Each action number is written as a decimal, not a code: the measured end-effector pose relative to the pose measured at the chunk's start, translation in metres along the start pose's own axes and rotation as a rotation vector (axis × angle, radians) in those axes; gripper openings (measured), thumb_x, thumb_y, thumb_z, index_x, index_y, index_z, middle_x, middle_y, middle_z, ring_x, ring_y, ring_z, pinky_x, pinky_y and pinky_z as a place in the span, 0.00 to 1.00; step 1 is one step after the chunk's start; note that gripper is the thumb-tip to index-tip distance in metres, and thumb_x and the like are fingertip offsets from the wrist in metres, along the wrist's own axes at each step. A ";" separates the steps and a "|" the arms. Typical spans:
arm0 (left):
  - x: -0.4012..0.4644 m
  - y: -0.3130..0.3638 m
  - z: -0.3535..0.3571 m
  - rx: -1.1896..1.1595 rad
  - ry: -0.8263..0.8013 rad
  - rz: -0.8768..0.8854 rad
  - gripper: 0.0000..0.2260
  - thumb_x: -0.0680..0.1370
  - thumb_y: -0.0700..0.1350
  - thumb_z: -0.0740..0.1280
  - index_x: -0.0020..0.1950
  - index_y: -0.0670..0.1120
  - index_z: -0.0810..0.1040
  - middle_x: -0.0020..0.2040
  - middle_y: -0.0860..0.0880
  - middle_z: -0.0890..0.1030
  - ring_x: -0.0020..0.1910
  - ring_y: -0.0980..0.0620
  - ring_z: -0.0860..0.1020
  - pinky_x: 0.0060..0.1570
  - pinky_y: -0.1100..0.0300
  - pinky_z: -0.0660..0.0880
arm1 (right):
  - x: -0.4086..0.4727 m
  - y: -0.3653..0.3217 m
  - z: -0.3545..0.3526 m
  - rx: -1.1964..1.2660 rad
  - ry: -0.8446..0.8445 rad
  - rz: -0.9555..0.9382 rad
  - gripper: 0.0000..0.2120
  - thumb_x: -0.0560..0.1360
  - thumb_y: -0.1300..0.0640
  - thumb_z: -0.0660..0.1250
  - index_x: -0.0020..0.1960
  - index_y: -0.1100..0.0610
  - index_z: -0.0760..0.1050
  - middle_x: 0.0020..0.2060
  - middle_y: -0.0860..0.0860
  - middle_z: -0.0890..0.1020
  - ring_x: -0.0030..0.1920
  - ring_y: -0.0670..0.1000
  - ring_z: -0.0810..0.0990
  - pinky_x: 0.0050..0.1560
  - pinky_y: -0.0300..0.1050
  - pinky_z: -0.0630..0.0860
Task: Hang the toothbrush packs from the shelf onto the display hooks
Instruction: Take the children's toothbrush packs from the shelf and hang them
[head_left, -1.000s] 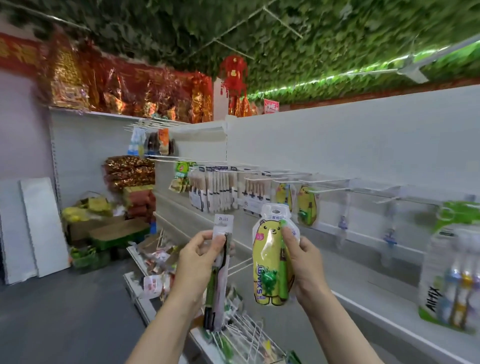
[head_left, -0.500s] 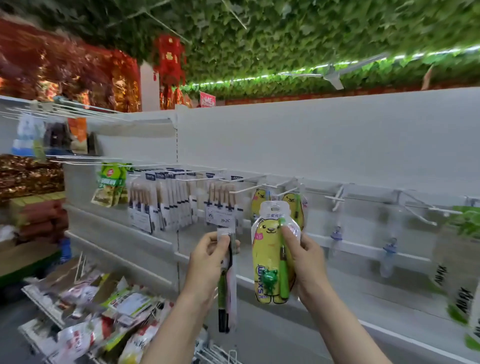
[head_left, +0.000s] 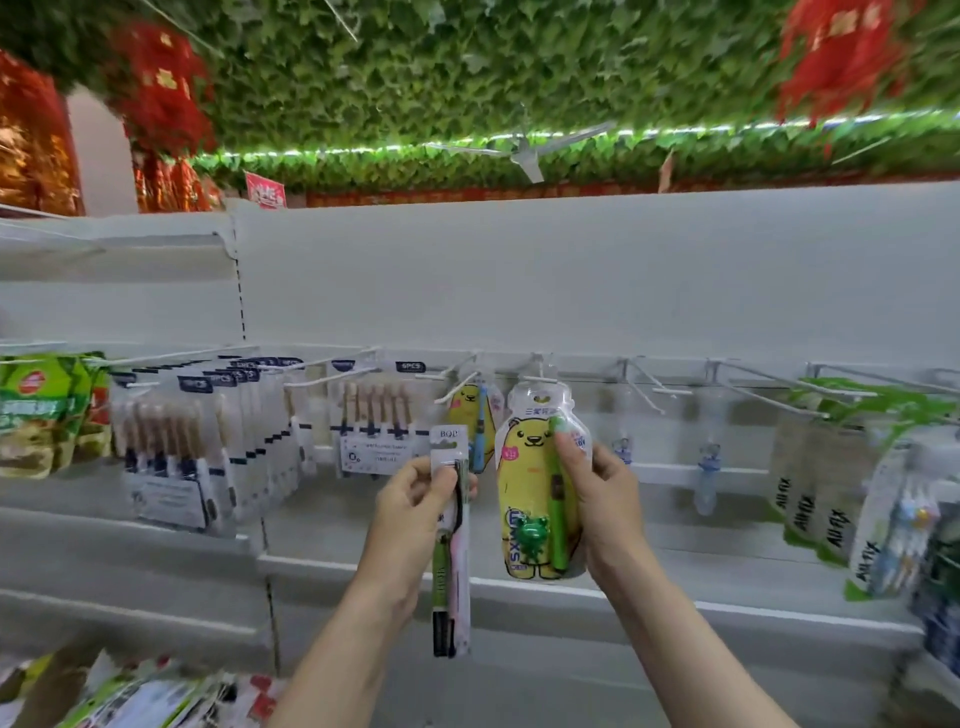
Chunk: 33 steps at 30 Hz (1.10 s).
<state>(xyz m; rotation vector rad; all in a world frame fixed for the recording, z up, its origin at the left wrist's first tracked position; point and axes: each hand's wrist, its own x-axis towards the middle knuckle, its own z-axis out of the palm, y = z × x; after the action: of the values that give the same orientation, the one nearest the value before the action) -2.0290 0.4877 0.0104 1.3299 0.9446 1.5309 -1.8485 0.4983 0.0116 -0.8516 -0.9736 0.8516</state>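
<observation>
My right hand grips a yellow bear-shaped toothbrush pack with a green brush and frog toy, held upright. Its clear top tab sits right at the white display hook; whether the hook passes through the hole I cannot tell. My left hand holds a slim white pack with a green and black toothbrush, hanging down just left of the bear pack. Behind them another yellow bear pack hangs on a hook.
Rows of white multi-brush packs hang at the left, green bags beyond them. Bare hooks stick out to the right, then green-and-white packs. A white shelf ledge runs below; loose packs lie bottom left.
The view has swung right and closer to the hooks. My right hand lifted the bear pack up to the hook rail. My left hand kept the slim pack beside it.
</observation>
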 end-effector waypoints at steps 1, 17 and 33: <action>0.003 -0.001 -0.001 -0.007 -0.014 0.002 0.06 0.82 0.42 0.64 0.54 0.43 0.80 0.47 0.47 0.86 0.52 0.49 0.84 0.58 0.51 0.77 | 0.001 0.000 0.002 -0.015 0.015 -0.007 0.12 0.76 0.50 0.72 0.50 0.59 0.82 0.43 0.57 0.87 0.44 0.58 0.86 0.47 0.58 0.84; 0.028 -0.020 -0.007 -0.112 -0.188 0.002 0.05 0.80 0.41 0.66 0.56 0.43 0.77 0.47 0.48 0.87 0.50 0.51 0.85 0.52 0.57 0.78 | 0.084 0.030 0.004 -0.274 0.171 0.143 0.16 0.74 0.44 0.73 0.51 0.57 0.82 0.48 0.54 0.86 0.49 0.55 0.85 0.47 0.48 0.81; 0.030 -0.029 0.009 -0.047 -0.134 0.031 0.04 0.78 0.43 0.70 0.52 0.46 0.79 0.48 0.52 0.85 0.48 0.59 0.83 0.45 0.69 0.75 | 0.080 0.015 0.005 -0.401 0.253 0.088 0.28 0.74 0.42 0.73 0.66 0.59 0.76 0.57 0.52 0.82 0.59 0.52 0.78 0.60 0.49 0.74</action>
<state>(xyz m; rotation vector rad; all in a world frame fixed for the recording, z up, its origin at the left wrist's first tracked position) -2.0176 0.5251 -0.0058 1.4012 0.8031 1.4592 -1.8306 0.5766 0.0260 -1.3202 -0.8995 0.6094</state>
